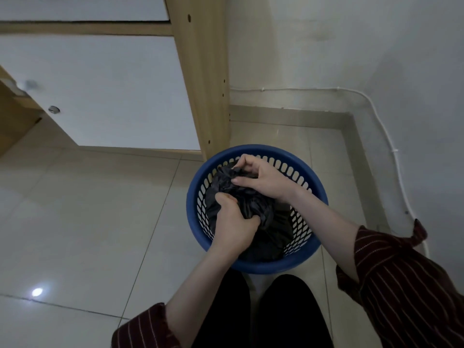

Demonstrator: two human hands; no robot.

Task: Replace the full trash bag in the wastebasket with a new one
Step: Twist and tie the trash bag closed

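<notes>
Nearest the lens, two legs in black trousers [288, 315], planted just behind the basket, presumably to stand square over the work. Next, two sleeves of dark red cloth with thin pale stripes [401, 285], sitting back from the wrists, probably to keep fabric off the refuse. Left hand [233, 222], fingers curled tight into a fistful of the crumpled black plastic trash bag [273, 237] at its near side. Right hand [263, 180], clamped likewise on gathered film at the far side. Two grips on opposite sides of one mouth: judged a drawing-together of the loose top, so as to close the bag before lifting and spill nothing. Bag seated inside the round blue plastic wastebasket with slotted walls [253, 267], not yet raised, basket rim bare of film. One bag, one basket, two hands; no fresh liner in view. Underneath, glossy pale floor tiles [88, 222]. Just beyond the far rim, one upright post of light wood [200, 84]. To its left, white cabinet doors [100, 96] with one round metal knob [54, 109] plainly seen, a second too blurred to confirm. Farthest, one thin white cable [384, 126] clipped along the pale wall.
</notes>
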